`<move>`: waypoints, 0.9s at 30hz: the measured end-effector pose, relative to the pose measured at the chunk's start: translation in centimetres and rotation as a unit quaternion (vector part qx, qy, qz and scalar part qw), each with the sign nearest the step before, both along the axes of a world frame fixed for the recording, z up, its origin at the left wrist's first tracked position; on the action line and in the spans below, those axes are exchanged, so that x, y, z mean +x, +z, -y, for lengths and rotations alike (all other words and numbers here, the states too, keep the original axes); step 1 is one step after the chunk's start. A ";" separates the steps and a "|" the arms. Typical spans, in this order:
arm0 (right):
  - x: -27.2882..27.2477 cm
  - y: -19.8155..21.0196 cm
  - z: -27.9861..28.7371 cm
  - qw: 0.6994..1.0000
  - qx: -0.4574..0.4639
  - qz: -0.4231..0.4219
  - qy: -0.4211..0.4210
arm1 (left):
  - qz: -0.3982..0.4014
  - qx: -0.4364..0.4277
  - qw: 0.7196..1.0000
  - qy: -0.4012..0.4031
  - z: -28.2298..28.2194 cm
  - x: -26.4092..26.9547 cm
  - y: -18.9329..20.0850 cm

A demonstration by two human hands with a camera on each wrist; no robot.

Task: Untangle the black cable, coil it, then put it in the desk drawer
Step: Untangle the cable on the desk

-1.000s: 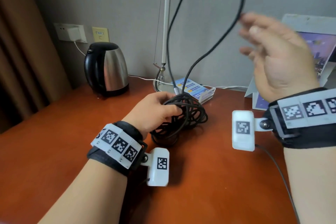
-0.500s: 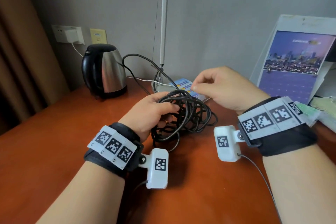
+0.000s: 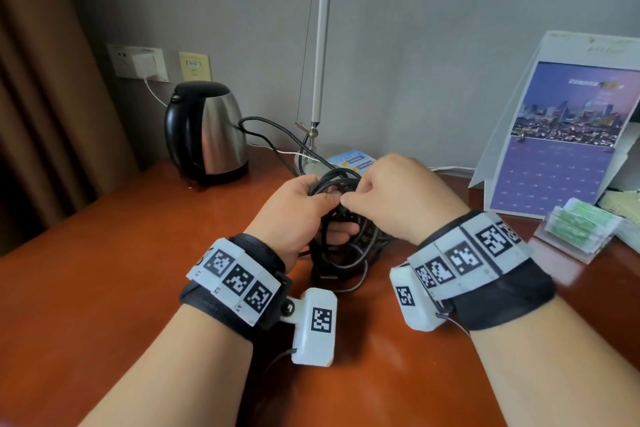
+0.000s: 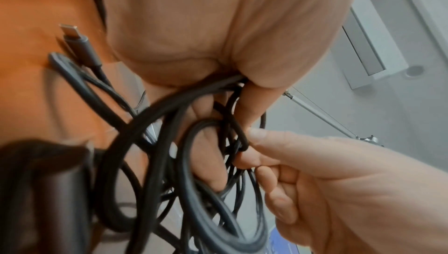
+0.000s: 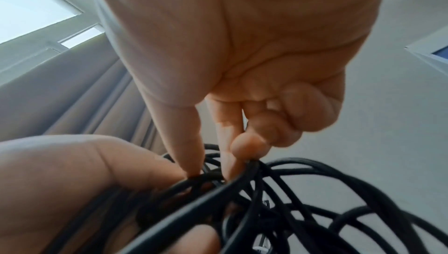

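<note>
Left hand point(image 3: 294, 211) grips the bundled black cable point(image 3: 343, 253), fingers curled through its loops. Right hand point(image 3: 398, 198) pinches one strand. Bundle rests on desk point(image 3: 104, 270).

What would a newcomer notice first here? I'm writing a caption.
Two hands meet mid-desk over a black cable bundle: the left hand grips its loops, the right hand pinches one strand. Behind left stands a kettle; a calendar leans at right.
</note>
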State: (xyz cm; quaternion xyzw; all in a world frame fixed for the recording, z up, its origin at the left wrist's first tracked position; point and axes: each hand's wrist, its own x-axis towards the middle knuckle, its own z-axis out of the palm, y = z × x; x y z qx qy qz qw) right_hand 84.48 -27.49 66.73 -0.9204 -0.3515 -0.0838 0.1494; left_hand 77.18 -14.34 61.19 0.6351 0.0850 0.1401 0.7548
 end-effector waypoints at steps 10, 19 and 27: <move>-0.2 -1.0 -0.7 0.991 0.093 -0.094 -0.006 | 0.002 0.016 0.999 0.034 -0.2 0.5 -0.6; 2.9 0.0 1.2 0.983 0.163 -0.084 -0.026 | 0.032 -0.053 0.982 0.176 -1.7 0.4 0.1; 7.9 0.4 6.1 0.893 0.399 -0.188 -0.096 | 0.042 -0.126 0.967 0.219 -2.6 0.4 0.2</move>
